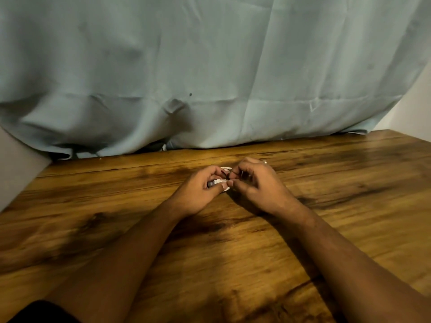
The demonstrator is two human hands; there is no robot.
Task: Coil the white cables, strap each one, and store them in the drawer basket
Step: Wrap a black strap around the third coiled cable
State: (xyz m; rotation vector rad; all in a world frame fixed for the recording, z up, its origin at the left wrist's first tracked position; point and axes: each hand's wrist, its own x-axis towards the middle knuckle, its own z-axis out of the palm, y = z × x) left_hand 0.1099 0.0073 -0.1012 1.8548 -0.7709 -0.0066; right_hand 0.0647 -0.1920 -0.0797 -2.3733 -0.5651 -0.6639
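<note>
A small coiled white cable [222, 181] is held just above the wooden table [326, 206], between two hands that meet over it. Only parts of the coil can be seen: a pale arc at its far side and a white stretch at its middle. A dark grey piece [210, 183] is seen at the cable's left end; whether it is a plug or a strap cannot be told. The cable is gripped from the left by the left hand [200, 190], its fingers curled over the coil and its thumb pressed beneath. From the right, the cable is pinched by the right hand [254, 183], thumb and forefinger closed narrowly on it. A ring [265, 162] is worn on that hand. Beyond the cable, a pale blue-green cloth [210, 66] is hung down to the table's far edge.
</note>
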